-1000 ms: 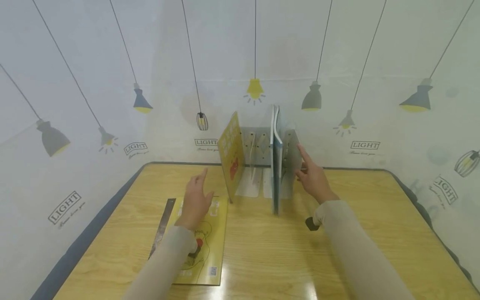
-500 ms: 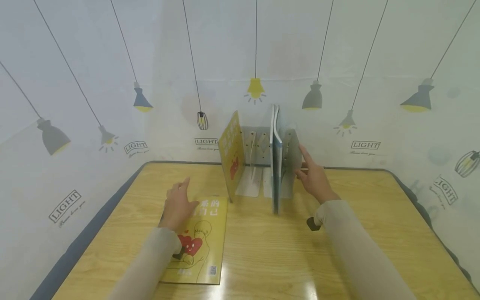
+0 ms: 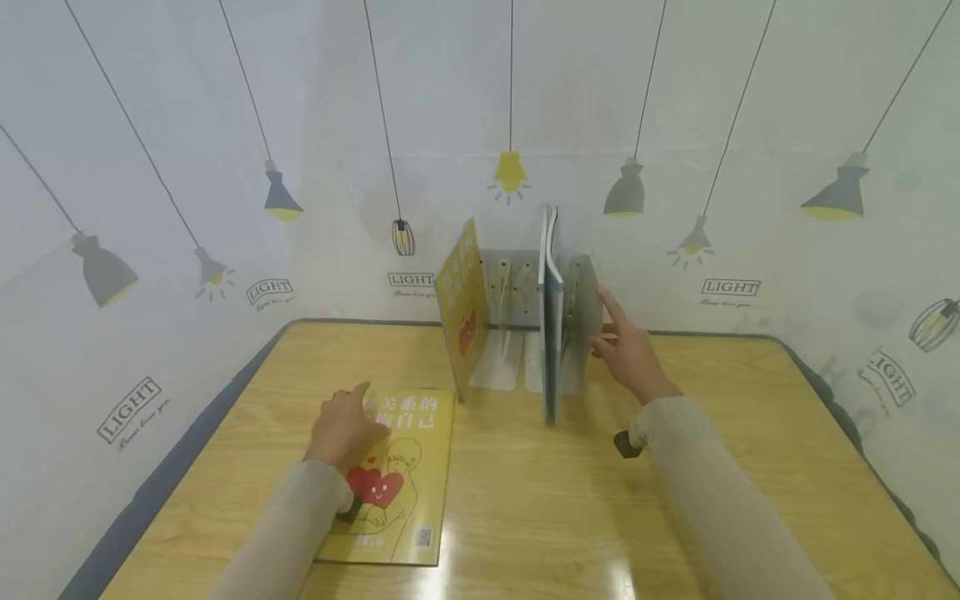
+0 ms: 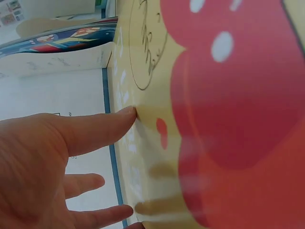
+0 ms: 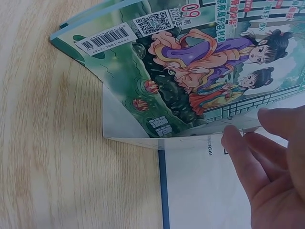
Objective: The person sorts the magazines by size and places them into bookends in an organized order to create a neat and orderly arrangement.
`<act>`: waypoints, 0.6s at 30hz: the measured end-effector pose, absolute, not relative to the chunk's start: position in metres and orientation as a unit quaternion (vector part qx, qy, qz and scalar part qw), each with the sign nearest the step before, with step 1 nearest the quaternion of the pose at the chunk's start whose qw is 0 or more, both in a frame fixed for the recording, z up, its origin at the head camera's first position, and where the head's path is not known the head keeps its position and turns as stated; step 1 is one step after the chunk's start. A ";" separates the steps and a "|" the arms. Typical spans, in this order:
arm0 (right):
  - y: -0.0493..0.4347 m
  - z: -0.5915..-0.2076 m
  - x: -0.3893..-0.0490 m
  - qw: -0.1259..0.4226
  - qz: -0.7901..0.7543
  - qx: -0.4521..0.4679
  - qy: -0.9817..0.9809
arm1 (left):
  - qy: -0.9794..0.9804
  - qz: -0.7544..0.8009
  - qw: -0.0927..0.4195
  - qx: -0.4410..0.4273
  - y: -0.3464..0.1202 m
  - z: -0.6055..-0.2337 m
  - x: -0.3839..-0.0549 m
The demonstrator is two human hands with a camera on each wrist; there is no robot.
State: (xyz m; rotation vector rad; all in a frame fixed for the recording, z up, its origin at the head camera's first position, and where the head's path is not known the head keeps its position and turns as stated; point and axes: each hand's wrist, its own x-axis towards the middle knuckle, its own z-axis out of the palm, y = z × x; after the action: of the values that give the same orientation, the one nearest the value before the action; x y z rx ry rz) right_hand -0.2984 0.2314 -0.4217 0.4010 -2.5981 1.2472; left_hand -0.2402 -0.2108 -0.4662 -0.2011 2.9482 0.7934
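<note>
A yellow magazine (image 3: 420,467) with a red heart drawing lies flat on the table. My left hand (image 3: 345,427) is over its upper left part, fingers spread; in the left wrist view the thumb tip (image 4: 128,112) is right at the yellow cover. A metal bookend stand (image 3: 517,287) stands at the back. My right hand (image 3: 632,354) touches the outside of its right end plate (image 3: 588,312) with extended fingers. Within the stand, a green-covered magazine (image 5: 167,71) leans beside that plate, showing two painted figures. A yellow book (image 3: 463,312) stands upright at the stand's left end.
The wooden table (image 3: 525,500) has a dark blue edge against a white wall covering (image 3: 337,208) printed with lamps. A colourful cover edge (image 4: 62,40) shows in the left wrist view's upper left.
My left hand has moved left and toward me, from the top of the flat yellow magazine to its upper left side, uncovering the heart drawing. My right hand stays at the end plate.
</note>
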 end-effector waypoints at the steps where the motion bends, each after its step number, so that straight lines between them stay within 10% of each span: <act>1: 0.231 -0.421 -0.298 0.114 0.428 0.136 -0.886 | 0.962 0.259 0.044 -0.072 -0.211 -0.466 -0.239; 18: 0.231 -0.423 -0.298 0.106 0.446 0.122 -0.881 | 0.945 0.300 0.071 -0.106 -0.226 -0.465 -0.235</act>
State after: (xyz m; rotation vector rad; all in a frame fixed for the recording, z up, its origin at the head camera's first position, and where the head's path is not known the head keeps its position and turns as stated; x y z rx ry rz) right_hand -0.2975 0.2308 -0.4226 0.3596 -2.5939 1.3126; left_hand -0.2353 -0.2265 -0.4651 -0.3191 2.8418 0.9030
